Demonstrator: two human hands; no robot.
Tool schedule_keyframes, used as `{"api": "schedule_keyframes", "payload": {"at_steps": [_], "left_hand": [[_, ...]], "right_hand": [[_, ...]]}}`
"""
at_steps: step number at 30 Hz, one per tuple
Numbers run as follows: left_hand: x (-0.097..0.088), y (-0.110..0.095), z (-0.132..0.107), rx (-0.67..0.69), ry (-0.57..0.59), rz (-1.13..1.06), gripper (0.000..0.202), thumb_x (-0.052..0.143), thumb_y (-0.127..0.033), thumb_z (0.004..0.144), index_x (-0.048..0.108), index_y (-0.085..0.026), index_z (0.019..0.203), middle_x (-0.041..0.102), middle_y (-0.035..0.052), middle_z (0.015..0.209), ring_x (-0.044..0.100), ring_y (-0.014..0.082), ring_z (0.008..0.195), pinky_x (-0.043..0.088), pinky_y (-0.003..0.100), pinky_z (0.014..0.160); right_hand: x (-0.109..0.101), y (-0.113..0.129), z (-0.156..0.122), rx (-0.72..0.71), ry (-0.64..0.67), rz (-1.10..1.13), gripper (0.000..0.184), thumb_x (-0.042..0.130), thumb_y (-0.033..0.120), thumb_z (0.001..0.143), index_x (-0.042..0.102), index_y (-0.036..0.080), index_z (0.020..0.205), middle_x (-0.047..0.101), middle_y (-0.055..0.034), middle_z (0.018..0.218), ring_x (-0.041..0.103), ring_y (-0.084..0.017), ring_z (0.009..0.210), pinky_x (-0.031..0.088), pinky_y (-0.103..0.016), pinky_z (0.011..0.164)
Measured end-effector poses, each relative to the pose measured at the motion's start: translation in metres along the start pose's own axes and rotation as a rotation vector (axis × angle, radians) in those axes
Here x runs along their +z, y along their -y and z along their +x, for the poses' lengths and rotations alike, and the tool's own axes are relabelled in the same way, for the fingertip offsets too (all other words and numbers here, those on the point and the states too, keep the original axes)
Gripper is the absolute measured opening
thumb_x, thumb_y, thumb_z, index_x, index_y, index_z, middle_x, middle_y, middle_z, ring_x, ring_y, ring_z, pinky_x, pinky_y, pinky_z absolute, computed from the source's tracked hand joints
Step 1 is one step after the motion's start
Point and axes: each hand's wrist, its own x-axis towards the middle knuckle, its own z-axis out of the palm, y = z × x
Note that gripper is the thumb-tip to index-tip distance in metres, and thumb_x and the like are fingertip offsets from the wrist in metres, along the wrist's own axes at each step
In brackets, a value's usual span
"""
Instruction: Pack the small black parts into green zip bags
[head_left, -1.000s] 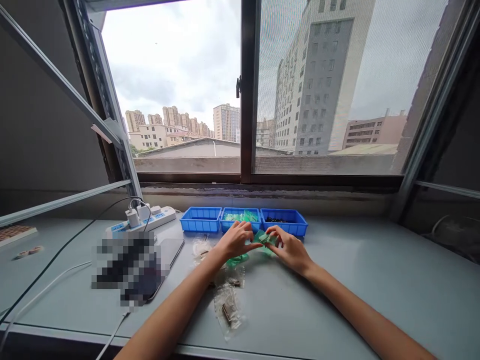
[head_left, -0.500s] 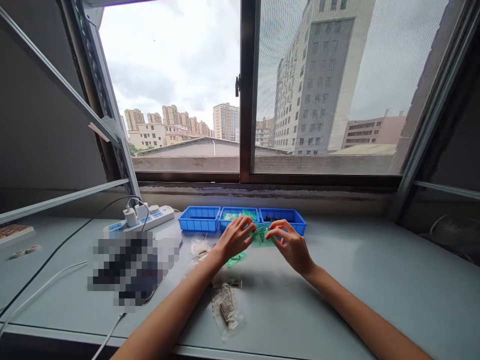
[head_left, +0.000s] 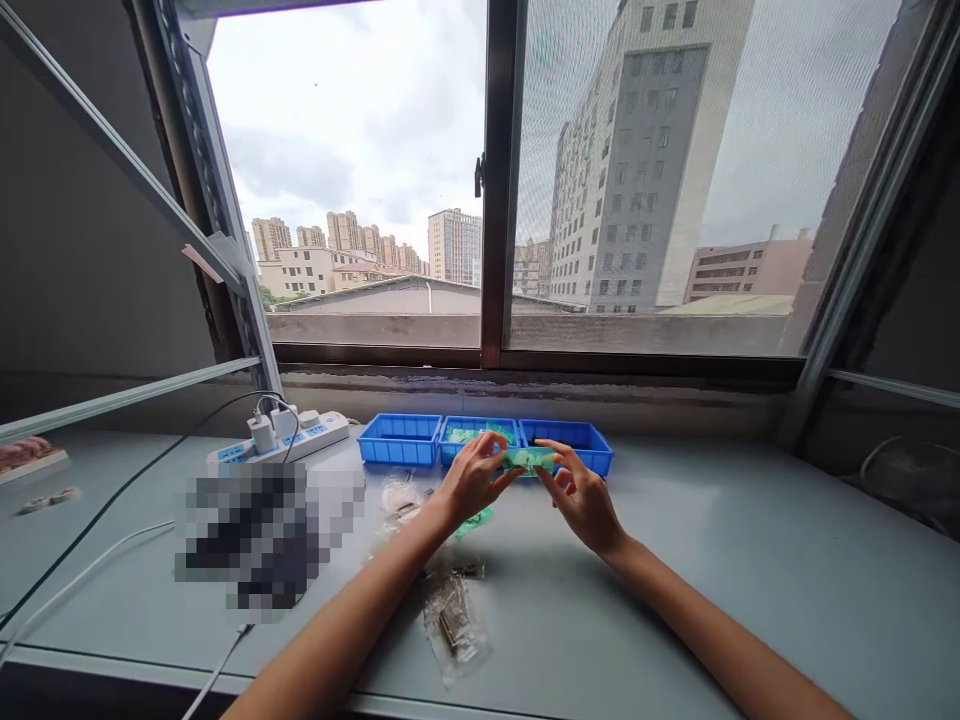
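A small green plastic bag (head_left: 531, 459) is stretched level between my two hands, above the table and in front of the blue bins. My left hand (head_left: 474, 474) pinches its left end between thumb and fingers. At the other end, my right hand (head_left: 581, 497) grips the bag with thumb and fingertips. What the bag contains is too small to tell. Under my left wrist lies another green bag (head_left: 474, 522), partly hidden. Closer to me, a clear bag (head_left: 454, 625) with thin metal-looking pieces rests on the table.
Three blue bins stand in a row: the left bin (head_left: 400, 440), the middle bin (head_left: 454, 433) with green bags, and the right bin (head_left: 596, 447). More clear bags (head_left: 397, 497) lie left of my hands. A power strip (head_left: 322, 433) and cables sit farther left.
The green bag between my hands has gone from hanging loosely to a flatter, narrower strip. My hands have shifted slightly, and the view has moved a little.
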Motion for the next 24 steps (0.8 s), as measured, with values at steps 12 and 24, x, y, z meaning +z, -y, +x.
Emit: {"api": "schedule_keyframes", "payload": {"at_steps": [12,24], "left_hand": [[-0.004,0.045,-0.007,-0.669,-0.173,0.167,0.022,0.050,-0.034,0.086,0.063,-0.020,0.075,0.058,0.0068,0.089,0.054,0.0214,0.085,0.044,0.034,0.073],[0.001,0.054,-0.013,-0.726,-0.082,0.169,0.018,0.052,-0.030,0.082,0.064,-0.020,0.073,0.059,0.0083,0.092,0.051,0.0260,0.092,0.041,0.040,0.079]], "right_hand": [[-0.001,0.004,-0.001,0.033,0.179,-0.074,0.034,0.042,0.032,0.083,0.049,0.023,0.115,0.065,0.0004,0.083,0.056,-0.010,0.045,0.048,-0.025,0.052],[-0.002,0.002,-0.002,0.046,0.321,-0.080,0.031,0.042,0.030,0.083,0.052,0.024,0.111,0.066,0.0000,0.083,0.057,-0.011,0.049,0.048,-0.027,0.055]]}}
